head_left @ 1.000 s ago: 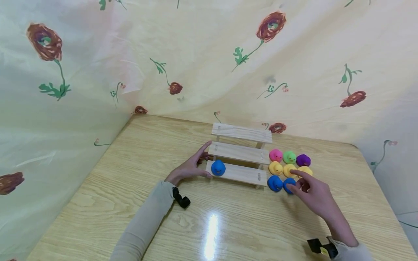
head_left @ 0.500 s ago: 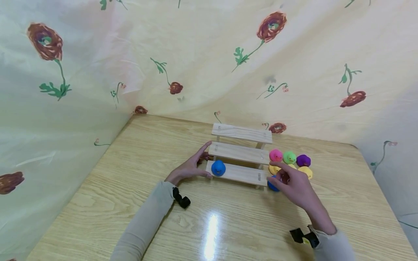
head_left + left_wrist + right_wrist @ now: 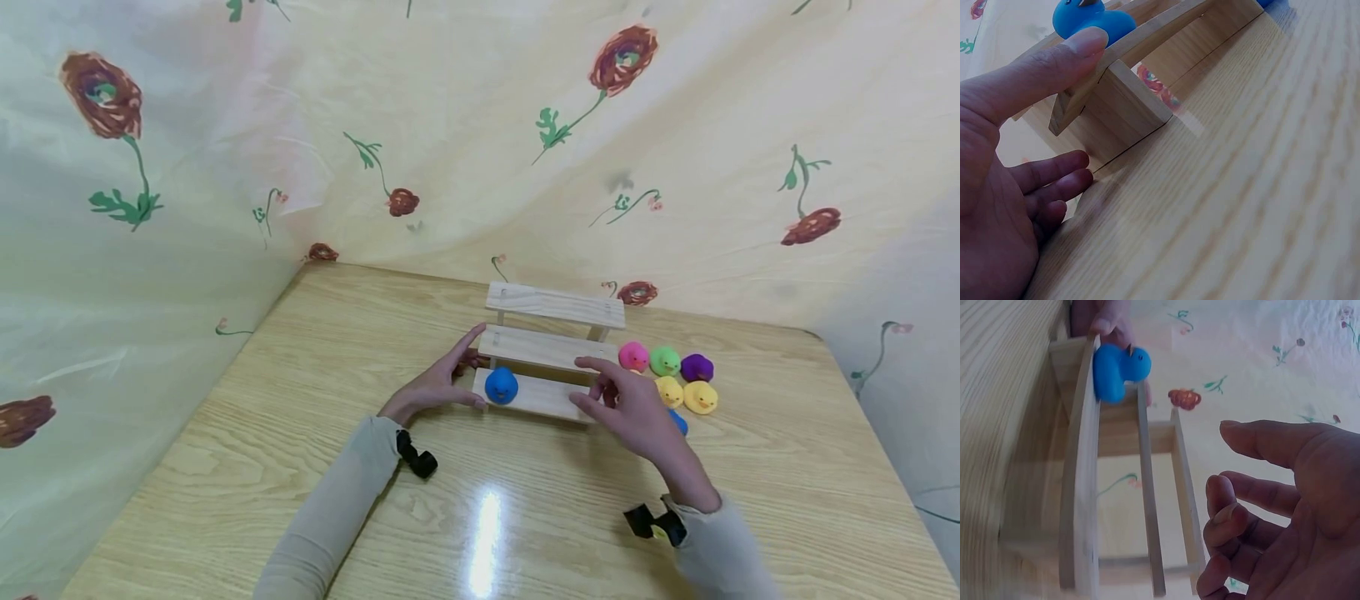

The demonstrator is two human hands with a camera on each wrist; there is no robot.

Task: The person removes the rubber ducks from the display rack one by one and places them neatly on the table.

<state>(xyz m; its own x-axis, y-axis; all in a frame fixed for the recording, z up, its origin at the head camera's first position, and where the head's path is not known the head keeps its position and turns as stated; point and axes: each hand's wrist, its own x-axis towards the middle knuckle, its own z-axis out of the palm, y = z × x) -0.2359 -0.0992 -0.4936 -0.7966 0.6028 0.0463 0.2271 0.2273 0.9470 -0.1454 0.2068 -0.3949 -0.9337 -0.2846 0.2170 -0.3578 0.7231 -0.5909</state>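
Observation:
A three-step wooden stand point(image 3: 540, 346) stands on the table, with a blue rubber duck point(image 3: 502, 386) at the left end of its lowest step. My left hand point(image 3: 435, 386) is spread against the stand's left side. Its thumb point(image 3: 1088, 47) rests on the end of the lowest step beside the duck, while the lower fingers point(image 3: 1060, 172) lie near the side support. Over the right end of the lowest step hovers my right hand point(image 3: 637, 412). Its thumb and fingers are apart, and nothing shows between them in the right wrist view point(image 3: 1291, 506).
Right of the stand sit several rubber ducks: pink point(image 3: 633, 357), green point(image 3: 665, 362), purple point(image 3: 697, 368), and yellow ones point(image 3: 701, 397). A blue duck point(image 3: 679, 422) is partly hidden by my right hand. Flowered cloth point(image 3: 450, 125) hangs behind the wooden table point(image 3: 360, 333).
My right hand has moved left from the front blue ducks to above the lowest step's right end. The left hand and the blue duck on the step have stayed put.

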